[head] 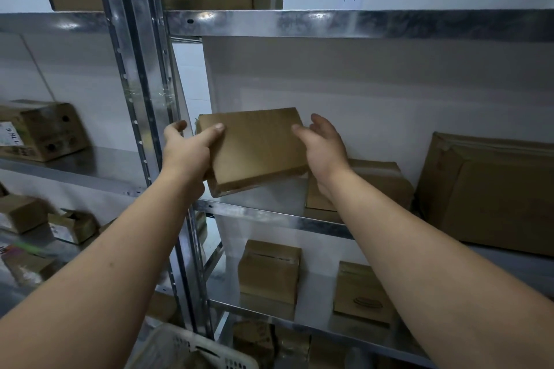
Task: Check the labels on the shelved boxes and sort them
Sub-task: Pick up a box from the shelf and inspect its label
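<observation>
- A flat box point(254, 147) is held tilted just above the front of the middle shelf point(269, 214), its near edge low and its broad face turned to the camera.
- The box is gripped at its left edge by the left hand point(186, 153). The thumb is laid on the top face and the fingers point(179, 125) are curled round the far corner.
- The right hand point(323, 153) is held open at the box's right edge, its fingers relaxed and gripping nothing. Whether the thumb touches the cardboard cannot be told.
- The step in hand is judged to be the label check. One box is lifted clear of the shelf for inspection, and sorting has not been reached for it.
- No label can be seen on the face shown, which is plain brown card. A label may lie on a hidden face.
- For the next move, a grip by the right hand on the free edge would be called for, so that the box can be turned over and the other faces read.
- Care would be needed with the second box point(380, 180), which lies on the shelf just behind the right hand, and with the post point(135, 84) close to the left hand.
- A basket point(186, 350) is seen low down and may serve for sorting. That cannot be confirmed.
</observation>
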